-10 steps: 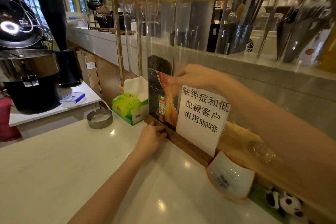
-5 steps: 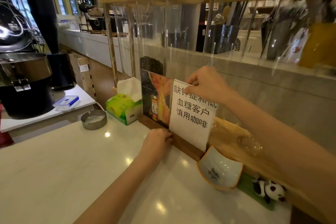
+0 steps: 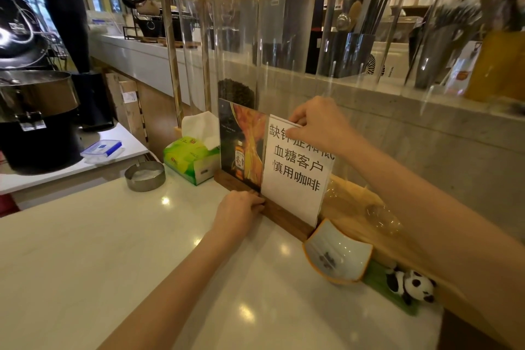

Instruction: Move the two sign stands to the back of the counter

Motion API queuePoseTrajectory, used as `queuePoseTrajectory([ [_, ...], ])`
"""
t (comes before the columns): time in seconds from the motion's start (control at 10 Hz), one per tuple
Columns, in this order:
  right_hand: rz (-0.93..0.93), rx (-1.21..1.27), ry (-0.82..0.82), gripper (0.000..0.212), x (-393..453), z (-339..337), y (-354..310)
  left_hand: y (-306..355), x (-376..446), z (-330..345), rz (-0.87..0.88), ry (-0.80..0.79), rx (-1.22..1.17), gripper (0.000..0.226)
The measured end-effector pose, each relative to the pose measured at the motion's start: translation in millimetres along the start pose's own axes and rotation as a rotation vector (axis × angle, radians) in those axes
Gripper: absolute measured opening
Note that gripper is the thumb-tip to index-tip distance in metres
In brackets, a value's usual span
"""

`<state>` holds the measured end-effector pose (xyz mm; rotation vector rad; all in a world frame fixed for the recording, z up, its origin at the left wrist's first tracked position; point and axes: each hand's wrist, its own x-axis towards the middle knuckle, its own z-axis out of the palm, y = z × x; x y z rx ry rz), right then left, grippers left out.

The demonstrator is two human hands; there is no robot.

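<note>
Standing upright, white sign stand [image 3: 295, 173], right hand [image 3: 318, 125] pinching its top, left hand [image 3: 238, 212] gripping wooden base [image 3: 284, 217]

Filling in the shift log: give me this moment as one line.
stage: positioning signs at counter back | left hand: on wooden base | right hand: pinching white sign top | poster sign: upright beside it

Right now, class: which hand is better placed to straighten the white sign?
Right. The right hand already pinches the white sign's top edge; the left hand is low, bracing the wooden base.
</note>
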<state>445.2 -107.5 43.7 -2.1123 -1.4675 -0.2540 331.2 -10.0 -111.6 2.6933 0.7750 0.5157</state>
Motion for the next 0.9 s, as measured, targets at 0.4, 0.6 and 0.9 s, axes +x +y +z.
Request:
queuePoseTrajectory([
  [0.4,-0.062,-0.121,-0.037,0.019,-6.3,-3.2,-8.1,9.3,-10.0,-21.7,-0.002,-0.323,0.064,0.048],
  [0.6,-0.055,-0.221,-0.052,0.051,-13.7,-5.4,-20.4,-2.6,-37.0,-50.9,-0.079,-0.208,-0.159,0.051],
  [0.9,-0.202,0.492,0.143,0.039,-46.1,-6.8,-93.2,-38.8,-100.3,-125.8,-0.159,0.005,-0.326,0.044],
])
